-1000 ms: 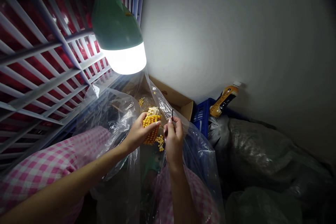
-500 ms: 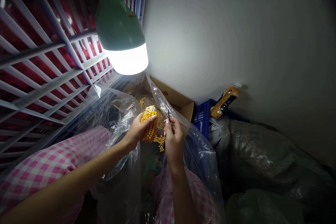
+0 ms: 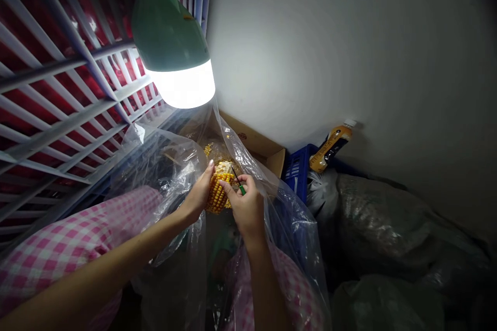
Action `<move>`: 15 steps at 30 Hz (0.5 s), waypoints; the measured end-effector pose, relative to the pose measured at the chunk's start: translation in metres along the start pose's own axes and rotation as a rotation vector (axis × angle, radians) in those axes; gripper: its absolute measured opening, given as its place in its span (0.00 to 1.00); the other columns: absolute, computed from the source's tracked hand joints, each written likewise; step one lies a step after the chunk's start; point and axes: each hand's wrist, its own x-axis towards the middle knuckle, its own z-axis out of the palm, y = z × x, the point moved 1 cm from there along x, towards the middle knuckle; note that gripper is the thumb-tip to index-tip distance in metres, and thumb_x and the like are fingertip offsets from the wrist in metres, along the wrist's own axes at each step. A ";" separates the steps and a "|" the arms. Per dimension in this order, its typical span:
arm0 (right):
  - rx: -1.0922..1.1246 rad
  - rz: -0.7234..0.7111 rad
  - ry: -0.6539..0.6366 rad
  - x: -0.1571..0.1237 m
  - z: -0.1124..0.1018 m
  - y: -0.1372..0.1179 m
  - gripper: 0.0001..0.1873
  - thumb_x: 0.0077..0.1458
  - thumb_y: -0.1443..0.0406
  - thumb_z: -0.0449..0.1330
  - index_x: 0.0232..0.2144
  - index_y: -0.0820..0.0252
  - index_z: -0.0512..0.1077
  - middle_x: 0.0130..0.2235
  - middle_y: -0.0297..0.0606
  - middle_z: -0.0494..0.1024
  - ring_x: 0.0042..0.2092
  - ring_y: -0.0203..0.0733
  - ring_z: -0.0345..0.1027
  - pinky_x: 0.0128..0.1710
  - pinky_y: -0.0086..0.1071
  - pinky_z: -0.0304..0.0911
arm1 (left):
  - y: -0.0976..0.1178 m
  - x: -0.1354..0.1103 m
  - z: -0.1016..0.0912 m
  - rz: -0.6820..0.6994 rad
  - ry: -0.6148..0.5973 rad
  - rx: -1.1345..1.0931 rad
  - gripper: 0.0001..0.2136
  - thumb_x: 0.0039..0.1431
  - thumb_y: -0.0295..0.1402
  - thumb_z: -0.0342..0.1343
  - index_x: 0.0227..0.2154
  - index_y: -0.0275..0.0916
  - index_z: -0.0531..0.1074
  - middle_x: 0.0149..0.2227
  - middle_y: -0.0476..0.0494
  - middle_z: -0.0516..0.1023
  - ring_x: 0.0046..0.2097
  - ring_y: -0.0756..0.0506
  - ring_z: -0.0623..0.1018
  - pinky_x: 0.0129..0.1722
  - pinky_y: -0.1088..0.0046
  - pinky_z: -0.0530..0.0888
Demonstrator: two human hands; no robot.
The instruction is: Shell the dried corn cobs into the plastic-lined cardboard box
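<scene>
My left hand (image 3: pixel 200 191) is wrapped round a yellow corn cob (image 3: pixel 217 192), part of whose top is bare of kernels. My right hand (image 3: pixel 243 204) is closed on a thin tool with a green handle and a dark metal tip (image 3: pixel 237 180). The tip lies against the cob's top and my right thumb presses on the kernels. Both hands work over a clear plastic bag (image 3: pixel 178 165) that lines a cardboard box (image 3: pixel 260 147). Loose kernels lie in the bag behind the cob.
A green lamp (image 3: pixel 174 57) with a bright bulb hangs just above the hands. A white slatted rack (image 3: pixel 70 93) stands at left, a blue crate (image 3: pixel 297 168) and an orange bottle (image 3: pixel 330 147) at right. Dark filled sacks (image 3: pixel 388 232) lie against the white wall.
My right hand moved left onto the cob and brought the tool tip down against its top. The left hand turned the cob a little; the loose kernels under the right hand are now covered.
</scene>
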 end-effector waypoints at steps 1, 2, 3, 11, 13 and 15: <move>0.009 0.003 -0.018 0.001 0.001 0.001 0.21 0.45 0.50 0.56 0.34 0.60 0.68 0.25 0.33 0.71 0.25 0.35 0.63 0.23 0.25 0.55 | 0.000 -0.001 0.000 0.009 -0.001 0.004 0.23 0.51 0.51 0.49 0.41 0.37 0.69 0.33 0.46 0.77 0.32 0.47 0.75 0.32 0.74 0.70; 0.022 0.006 -0.043 0.002 0.002 0.001 0.20 0.46 0.51 0.55 0.34 0.60 0.67 0.26 0.33 0.71 0.26 0.35 0.64 0.23 0.25 0.55 | 0.000 -0.001 0.001 0.014 -0.004 0.007 0.23 0.51 0.52 0.49 0.40 0.37 0.70 0.33 0.46 0.77 0.32 0.47 0.75 0.32 0.74 0.70; 0.037 0.008 -0.070 0.002 0.002 0.001 0.18 0.47 0.52 0.55 0.33 0.60 0.67 0.27 0.34 0.72 0.27 0.35 0.64 0.24 0.25 0.56 | 0.000 -0.001 0.001 0.015 -0.008 0.010 0.23 0.51 0.52 0.48 0.39 0.37 0.70 0.32 0.46 0.77 0.32 0.46 0.75 0.31 0.74 0.70; 0.030 0.005 -0.133 0.005 0.004 0.002 0.12 0.50 0.58 0.52 0.32 0.60 0.66 0.26 0.33 0.72 0.27 0.36 0.65 0.25 0.25 0.56 | -0.004 0.004 -0.004 0.018 0.026 0.053 0.24 0.49 0.53 0.49 0.35 0.36 0.70 0.28 0.45 0.76 0.30 0.46 0.75 0.26 0.74 0.68; 0.006 0.008 -0.136 0.006 0.006 0.004 0.12 0.50 0.58 0.53 0.31 0.61 0.67 0.25 0.33 0.72 0.26 0.35 0.64 0.24 0.25 0.55 | -0.006 0.005 -0.005 -0.004 0.044 0.052 0.23 0.48 0.53 0.50 0.34 0.36 0.70 0.29 0.46 0.76 0.30 0.46 0.75 0.26 0.75 0.68; -0.006 0.004 -0.132 0.008 0.007 0.006 0.12 0.50 0.58 0.52 0.31 0.61 0.68 0.25 0.34 0.73 0.26 0.35 0.64 0.25 0.25 0.55 | -0.006 0.005 -0.006 -0.037 0.062 0.043 0.23 0.48 0.52 0.51 0.35 0.36 0.70 0.29 0.46 0.76 0.30 0.47 0.75 0.26 0.75 0.68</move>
